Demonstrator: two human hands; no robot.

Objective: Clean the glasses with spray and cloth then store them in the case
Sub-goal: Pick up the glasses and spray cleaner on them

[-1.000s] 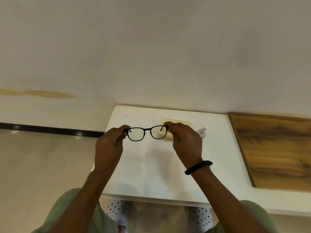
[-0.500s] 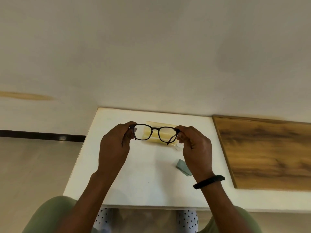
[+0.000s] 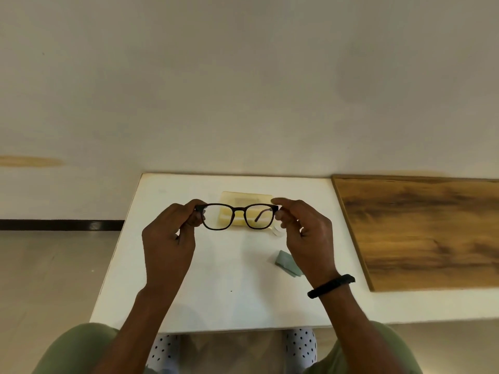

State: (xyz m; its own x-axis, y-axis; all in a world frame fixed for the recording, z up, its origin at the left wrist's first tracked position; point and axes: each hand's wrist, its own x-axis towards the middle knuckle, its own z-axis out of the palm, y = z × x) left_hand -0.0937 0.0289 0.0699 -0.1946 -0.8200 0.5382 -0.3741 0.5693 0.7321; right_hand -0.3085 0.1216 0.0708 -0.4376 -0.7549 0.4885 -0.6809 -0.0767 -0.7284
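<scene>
- Left hand (image 3: 168, 238): the fingers are curled, and the thumb and fingertips pinch the left end of the glasses (image 3: 239, 210).
- Right hand (image 3: 307, 236): it is curled in the same way and pinches the right end of the frame. A black wristband (image 3: 330, 286) circles the wrist.
- Glasses: the frame is dark and is held level between both hands, above the table (image 3: 216, 292). One side arm shows through the right lens.
- Case (image 3: 245, 197): it is pale yellow and lies on the table beyond the glasses, partly seen through the lenses.
- Spray bottle (image 3: 278, 232): only a small pale part shows, just below the right-hand fingers.
- Cloth (image 3: 287, 263): it is grey-green and folded, and lies on the table partly hidden by the right hand.
- Table: it is white and set against a pale wall.
- Wooden board (image 3: 418, 233): it lies to the right of the table.
</scene>
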